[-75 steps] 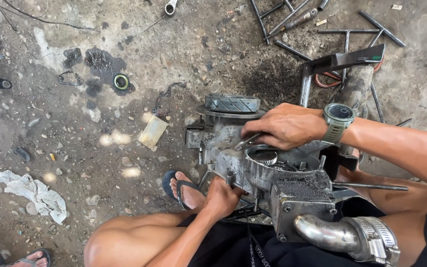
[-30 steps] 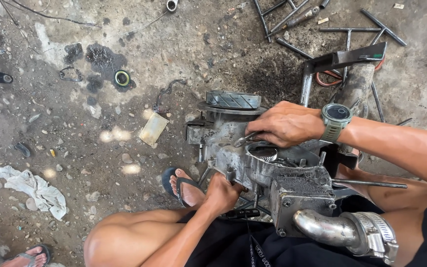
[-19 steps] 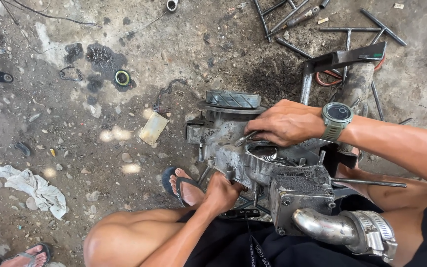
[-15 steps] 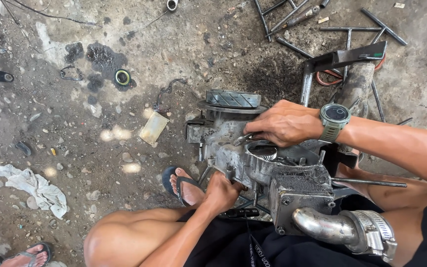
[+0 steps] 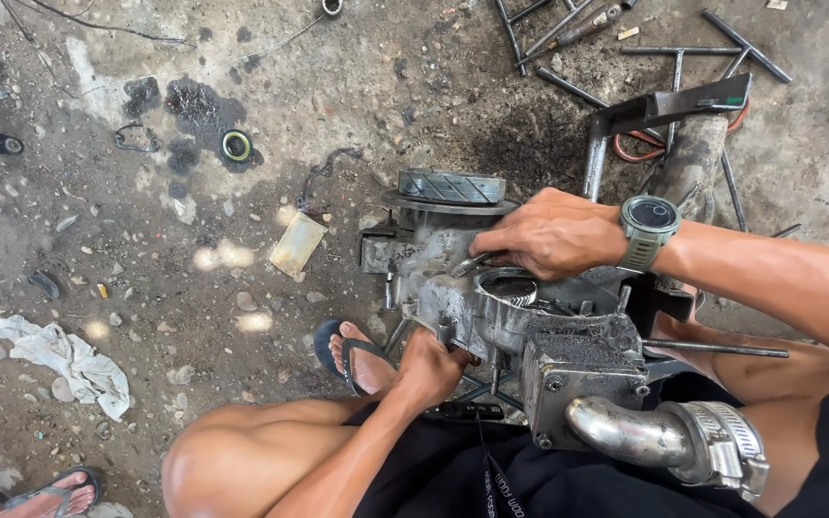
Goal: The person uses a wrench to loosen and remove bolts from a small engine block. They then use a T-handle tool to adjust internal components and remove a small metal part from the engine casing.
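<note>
Gripping engine case (image 5: 491, 307) underside with left hand (image 5: 429, 364), right hand (image 5: 549, 235) curled palm-down holding metal tool (image 5: 472, 264) atop

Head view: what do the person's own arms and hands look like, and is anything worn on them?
Both arms are bare, with no sleeves and no gloves. The right hand has a round-faced watch with a grey-green case, dark dial and matching strap on its wrist. The left hand wears nothing on hand or wrist. No rings can be made out on either hand.
</note>
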